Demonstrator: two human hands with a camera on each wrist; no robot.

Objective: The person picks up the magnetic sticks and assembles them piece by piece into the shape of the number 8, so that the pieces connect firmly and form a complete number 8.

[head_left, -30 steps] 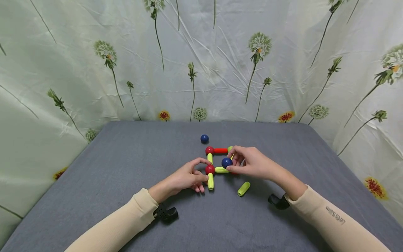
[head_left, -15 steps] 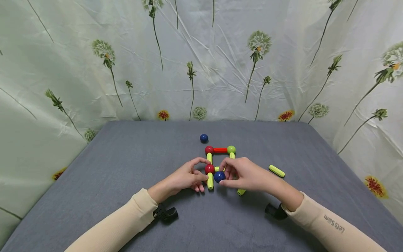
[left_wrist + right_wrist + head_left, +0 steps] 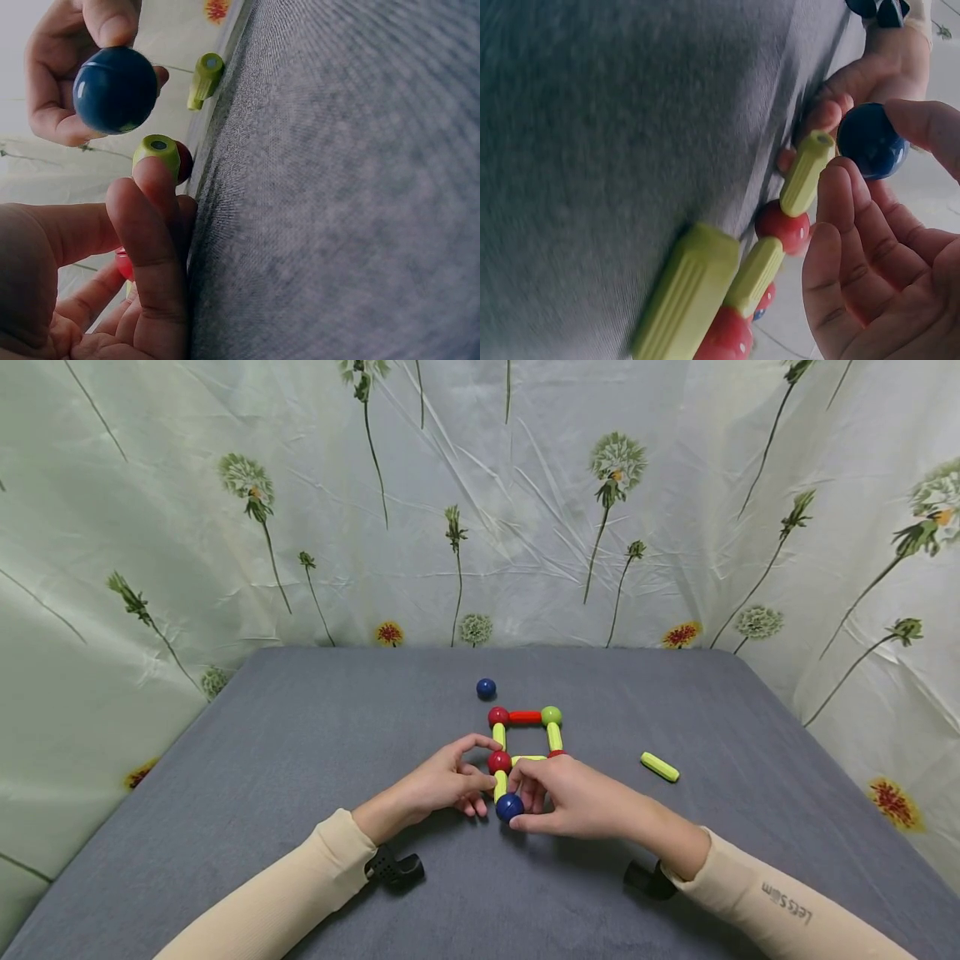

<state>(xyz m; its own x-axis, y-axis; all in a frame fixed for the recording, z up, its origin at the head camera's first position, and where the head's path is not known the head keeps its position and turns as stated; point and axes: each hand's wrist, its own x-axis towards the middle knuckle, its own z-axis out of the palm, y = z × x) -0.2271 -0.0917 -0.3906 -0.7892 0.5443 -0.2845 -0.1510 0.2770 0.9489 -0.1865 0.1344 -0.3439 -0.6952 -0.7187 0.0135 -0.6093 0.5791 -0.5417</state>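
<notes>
Pinches the glossy dark-blue ball [image 3: 510, 807] in the right grip [image 3: 570, 797], nearer than the front-left red ball [image 3: 499, 762], by the end of a ribbed lime rod [image 3: 500, 783]. Curls the left grip [image 3: 442, 783] narrowly about that red ball, apparently for steadying.
</notes>
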